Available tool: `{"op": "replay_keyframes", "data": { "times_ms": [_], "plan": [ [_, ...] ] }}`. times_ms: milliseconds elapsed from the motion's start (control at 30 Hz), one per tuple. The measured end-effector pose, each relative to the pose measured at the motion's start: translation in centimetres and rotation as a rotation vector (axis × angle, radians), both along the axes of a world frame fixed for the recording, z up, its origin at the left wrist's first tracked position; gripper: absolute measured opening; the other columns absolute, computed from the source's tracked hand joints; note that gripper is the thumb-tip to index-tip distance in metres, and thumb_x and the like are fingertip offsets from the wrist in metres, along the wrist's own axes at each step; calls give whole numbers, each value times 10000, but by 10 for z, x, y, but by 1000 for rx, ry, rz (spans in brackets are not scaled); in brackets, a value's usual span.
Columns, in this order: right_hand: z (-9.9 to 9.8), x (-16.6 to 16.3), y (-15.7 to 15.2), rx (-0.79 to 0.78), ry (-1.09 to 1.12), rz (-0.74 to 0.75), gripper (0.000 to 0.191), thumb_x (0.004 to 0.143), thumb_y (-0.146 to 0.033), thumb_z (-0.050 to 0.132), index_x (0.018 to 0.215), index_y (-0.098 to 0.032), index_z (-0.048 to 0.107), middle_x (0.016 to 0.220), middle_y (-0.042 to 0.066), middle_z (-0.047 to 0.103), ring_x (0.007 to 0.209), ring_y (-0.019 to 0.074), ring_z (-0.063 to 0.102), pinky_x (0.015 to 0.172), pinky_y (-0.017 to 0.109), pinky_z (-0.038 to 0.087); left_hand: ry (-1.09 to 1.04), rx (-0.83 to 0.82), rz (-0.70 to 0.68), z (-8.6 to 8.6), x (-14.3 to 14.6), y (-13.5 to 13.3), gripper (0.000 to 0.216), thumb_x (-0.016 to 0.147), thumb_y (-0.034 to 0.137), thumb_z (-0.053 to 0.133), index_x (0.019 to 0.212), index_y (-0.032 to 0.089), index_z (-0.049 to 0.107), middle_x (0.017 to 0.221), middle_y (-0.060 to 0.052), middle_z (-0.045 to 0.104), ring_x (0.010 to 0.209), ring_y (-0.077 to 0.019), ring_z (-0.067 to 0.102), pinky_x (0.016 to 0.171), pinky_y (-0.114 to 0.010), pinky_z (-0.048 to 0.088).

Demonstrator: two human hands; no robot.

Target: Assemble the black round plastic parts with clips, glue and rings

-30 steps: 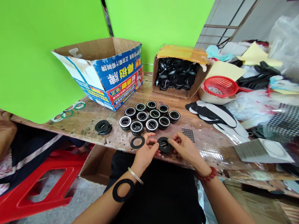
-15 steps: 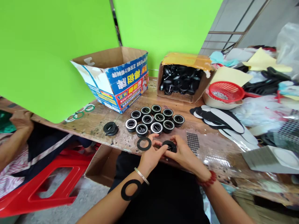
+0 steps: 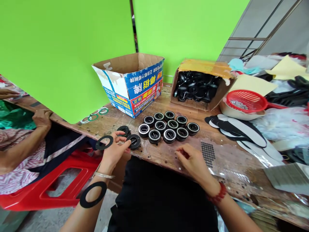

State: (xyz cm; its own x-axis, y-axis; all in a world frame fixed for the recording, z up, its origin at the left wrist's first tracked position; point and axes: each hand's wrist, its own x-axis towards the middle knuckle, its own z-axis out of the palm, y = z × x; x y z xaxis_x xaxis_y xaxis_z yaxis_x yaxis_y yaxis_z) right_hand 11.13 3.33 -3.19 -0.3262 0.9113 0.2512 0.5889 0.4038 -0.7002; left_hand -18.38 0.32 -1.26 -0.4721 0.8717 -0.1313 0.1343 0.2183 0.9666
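Observation:
My left hand (image 3: 113, 151) pinches a black slotted disc (image 3: 134, 142) by its rim, at the table's front edge. Just behind it sits a small stack of black discs (image 3: 123, 130), close to or touching the held one. One flat black ring (image 3: 97, 145) shows at the back of my left hand and a second, larger black ring (image 3: 83, 199) at the forearm. My right hand (image 3: 193, 159) is closed over the table, fingers curled together; anything inside is hidden. Between the hands stands a cluster of round black pieces with pale rims (image 3: 160, 125). A grid of small black dots (image 3: 207, 154) lies right of my right hand.
Behind are a blue printed carton (image 3: 145, 90) and a box of black round parts (image 3: 196, 87). At right are a red strainer (image 3: 248, 101), flat shoe-sole shapes (image 3: 246, 129) and a grey stack (image 3: 287, 178). Another person's arm (image 3: 41, 132) and a red stool (image 3: 65, 180) are at left.
My left hand has moved left with the black disc, from beside my right hand to the disc stack. My right hand has let go of the disc and curled. The view has shifted.

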Motion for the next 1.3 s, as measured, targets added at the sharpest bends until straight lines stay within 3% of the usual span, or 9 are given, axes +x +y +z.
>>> {"op": "replay_keyframes", "data": {
  "times_ms": [167,300,433,533,633,733,933,1100,1300],
  "plan": [
    [1,-61,14,62,-255,62,280,929,-211,506,1174,-197,640,1058,113,738,860,236,696,760,327,502,453,3,57,-25,-5,-1,327,798,408,603,1047,209,531,880,-13,610,590,-159,626,615,-353,561],
    [7,-87,26,13,-495,66,276,956,-235,501,1205,-208,618,992,114,755,804,245,715,661,291,464,842,118,66,-28,2,-3,252,865,401,545,992,191,599,865,-63,609,917,-276,631,924,-477,480],
    [10,-71,14,67,-496,93,174,949,-241,519,1055,-202,650,874,87,755,733,223,704,607,260,405,905,140,76,-21,3,0,254,865,371,555,1017,178,616,736,-46,544,1072,-336,556,947,-483,442],
    [5,-33,-5,182,-412,82,182,947,-247,498,1029,-204,655,764,62,737,633,198,675,573,257,379,902,153,72,-13,13,-3,246,871,359,558,1015,174,634,825,-61,548,984,-307,559,907,-459,449],
    [-5,8,-18,221,-374,-11,217,954,-284,472,1005,-202,667,718,61,720,569,192,649,547,269,383,780,183,-111,-6,37,-8,203,880,325,569,1011,189,643,871,-36,535,753,-204,546,810,-386,473],
    [-7,31,-25,187,-350,-77,217,931,-288,495,1023,-203,671,702,49,699,555,189,629,541,280,419,682,199,-362,-4,70,-11,198,874,247,577,1058,214,639,918,-28,545,726,-172,541,806,-364,482],
    [37,14,-39,341,61,41,180,948,-166,520,1060,-202,656,921,72,662,846,176,637,736,285,532,665,337,-822,-10,126,-11,292,871,80,483,1060,233,643,1074,-66,625,988,-213,603,913,-359,489],
    [72,11,-37,275,25,278,189,964,-156,475,1046,-194,641,939,66,633,873,170,610,759,295,542,568,445,-926,-6,148,-18,296,899,96,445,1088,229,629,1065,-87,669,986,-231,620,892,-355,511],
    [73,39,-47,284,-76,321,155,956,-149,464,910,-218,595,840,39,632,747,151,606,667,266,519,597,212,-982,4,145,-5,254,871,84,464,1013,236,608,1004,-52,609,911,-215,605,833,-349,502]
  ]
}}
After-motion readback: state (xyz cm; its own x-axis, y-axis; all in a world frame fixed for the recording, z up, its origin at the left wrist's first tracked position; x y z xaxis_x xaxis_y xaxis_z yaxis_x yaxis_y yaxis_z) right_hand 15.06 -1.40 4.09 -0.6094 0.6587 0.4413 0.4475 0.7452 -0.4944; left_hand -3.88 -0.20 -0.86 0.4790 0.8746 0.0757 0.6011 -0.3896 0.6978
